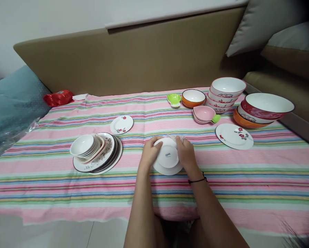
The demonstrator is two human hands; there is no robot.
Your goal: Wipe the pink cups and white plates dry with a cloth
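Observation:
A small white plate (168,156) is held upright between both hands, its underside with a blue maker's mark facing me. My left hand (149,154) grips its left rim. My right hand (186,153) grips the right rim, and a bit of white cloth (173,137) shows at the plate's top edge by the fingers. The plate hovers over the striped cloth-covered surface (221,179), near its front middle.
A stack of plates with small white dishes on top (96,153) lies to the left. Two flowered saucers (121,124) (234,136) lie apart. Stacked bowls (226,93) (263,109), an orange bowl (193,97) and pink dishes (205,114) stand back right. A red packet (58,97) is far left.

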